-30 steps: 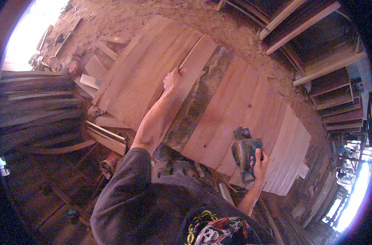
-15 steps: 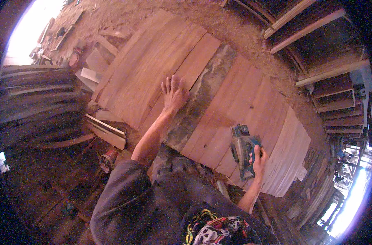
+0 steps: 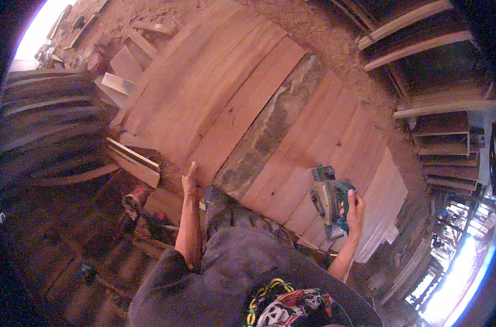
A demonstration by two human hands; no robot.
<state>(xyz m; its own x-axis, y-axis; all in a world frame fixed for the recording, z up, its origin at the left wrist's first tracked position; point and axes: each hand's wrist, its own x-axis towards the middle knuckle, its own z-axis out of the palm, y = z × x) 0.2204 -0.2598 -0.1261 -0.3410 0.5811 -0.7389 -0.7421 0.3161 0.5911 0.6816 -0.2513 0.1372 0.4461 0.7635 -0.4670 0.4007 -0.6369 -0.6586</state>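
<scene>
"What's at the left?"

"The left hand [image 3: 190, 184], at the near end of the brown boards [image 3: 204, 82]. It's seen edge-on; I can't tell its grip."

"How much is done?"

"Those look smoothed. The dark board [image 3: 275, 125] next to them is blotchy, seemingly left to do. The pinkish boards [image 3: 319, 133] beyond look smooth."

"And the handheld power planer [image 3: 325, 197]?"

"On the pinkish ones, teal and dusty, right hand [image 3: 356, 211] curled round its rear handle."
</scene>
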